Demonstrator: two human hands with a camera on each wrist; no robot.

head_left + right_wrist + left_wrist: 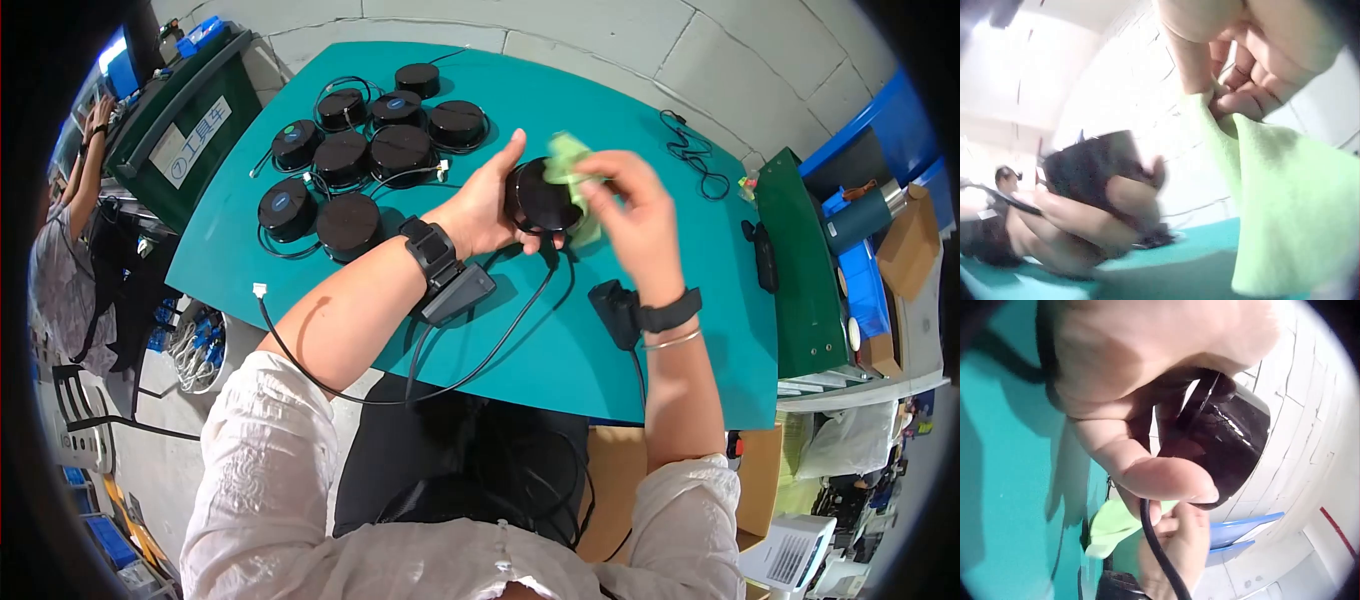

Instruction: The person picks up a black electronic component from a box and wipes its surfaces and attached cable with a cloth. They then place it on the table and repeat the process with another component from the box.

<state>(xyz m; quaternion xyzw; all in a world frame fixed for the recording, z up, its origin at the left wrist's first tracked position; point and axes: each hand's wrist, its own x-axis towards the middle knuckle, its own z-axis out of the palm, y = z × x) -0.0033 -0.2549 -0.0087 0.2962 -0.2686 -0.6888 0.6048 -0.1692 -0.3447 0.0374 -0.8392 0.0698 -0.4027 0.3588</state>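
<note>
My left hand grips a glossy black round device above the table, thumb on one side and fingers curled round the other. In the left wrist view, the shiny side wall of the device shows beyond the fingers. A black cable hangs from it and loops over my left forearm to a small white plug. My right hand pinches a light green cloth beside the device. The right wrist view shows the cloth dangling from thumb and fingers, apart from the blurred device.
Several similar black round devices with cables stand on the left of the green table. A loose black cable lies at the back right. A green cabinet borders the right edge. Another person is at the far left.
</note>
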